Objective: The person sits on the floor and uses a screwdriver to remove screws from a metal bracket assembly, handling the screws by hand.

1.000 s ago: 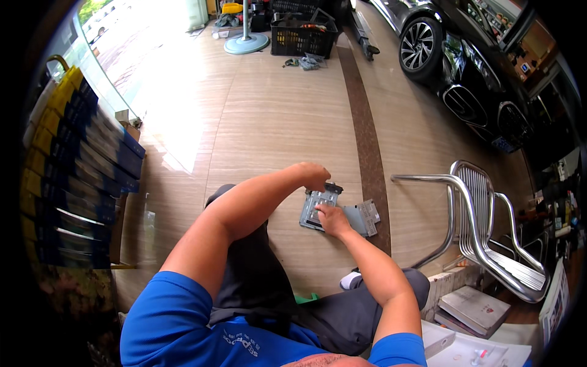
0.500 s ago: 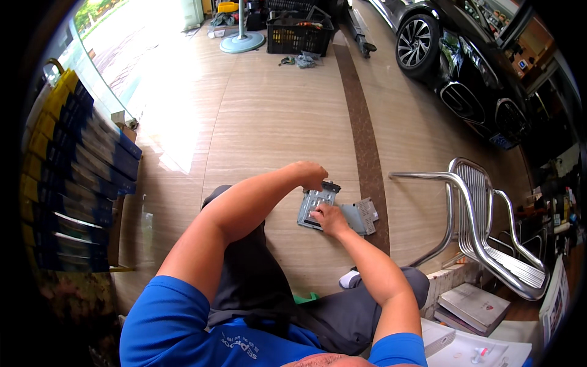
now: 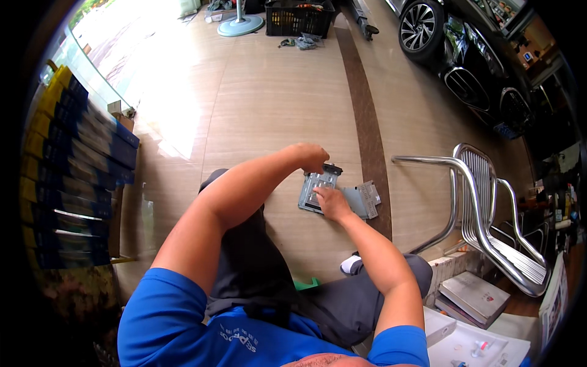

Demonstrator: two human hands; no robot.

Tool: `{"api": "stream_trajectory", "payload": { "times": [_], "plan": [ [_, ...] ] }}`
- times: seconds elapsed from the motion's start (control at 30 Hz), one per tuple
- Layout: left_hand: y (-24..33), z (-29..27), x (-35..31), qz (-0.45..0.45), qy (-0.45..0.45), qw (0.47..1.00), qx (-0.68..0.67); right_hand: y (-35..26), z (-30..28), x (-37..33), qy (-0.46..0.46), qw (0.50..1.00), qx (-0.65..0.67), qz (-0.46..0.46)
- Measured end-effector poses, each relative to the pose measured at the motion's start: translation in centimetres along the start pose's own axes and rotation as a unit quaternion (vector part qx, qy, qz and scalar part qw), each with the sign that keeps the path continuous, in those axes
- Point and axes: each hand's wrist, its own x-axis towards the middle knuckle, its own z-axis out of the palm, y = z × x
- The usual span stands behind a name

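Observation:
A flat silver metal device housing (image 3: 309, 194) lies on the tiled floor between my knees, with a black part (image 3: 332, 169) along its far edge. My left hand (image 3: 313, 158) is over the far left corner, its fingers curled down; whatever they pinch is hidden behind the hand. With fingers bent, my right hand (image 3: 332, 203) grips the near right part of the housing and covers some of it. Beside the housing, to the right, lies a flat grey metal plate (image 3: 354, 197) with a pale perforated strip (image 3: 370, 199) at its end.
A tubular metal chair (image 3: 471, 202) stands at the right, with books (image 3: 474, 295) and a white tray (image 3: 483, 352) nearer me. Boxes on a rack (image 3: 79, 171) line the left. Farther off are a black crate (image 3: 299, 21), a round stand base (image 3: 241, 25) and a black car (image 3: 465, 73).
The whole view has shifted slightly, so the floor things sit higher in the picture. Both hands keep nearly the same places on the housing.

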Motion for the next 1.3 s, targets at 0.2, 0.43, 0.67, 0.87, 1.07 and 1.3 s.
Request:
{"api": "stream_trajectory", "payload": {
  "times": [0.2,0.43,0.67,0.87,1.07,1.3],
  "plan": [
    [0.1,0.0,0.0,0.011,0.002,1.000,0.005,-0.5,-0.4,-0.1,-0.028,0.999,0.030,0.009],
    [0.0,-0.1,-0.3,0.000,0.001,1.000,-0.005,-1.7,-1.2,0.1,-0.019,0.992,0.010,0.126],
    [-0.1,-0.2,0.0,0.002,0.002,1.000,0.004,-0.3,-0.7,0.1,-0.002,0.998,-0.029,0.050],
    [0.0,0.0,-0.1,-0.009,-0.012,1.000,-0.002,-0.4,-0.3,-0.2,-0.019,0.999,-0.005,0.031],
    [0.3,-0.2,-0.4,-0.013,-0.015,1.000,0.000,-0.8,-0.5,-0.3,-0.028,0.999,0.031,0.023],
    [0.2,-0.4,-0.4,-0.011,-0.016,1.000,0.006,-1.2,-0.6,-0.1,0.010,0.995,0.050,0.082]
  ]
}}
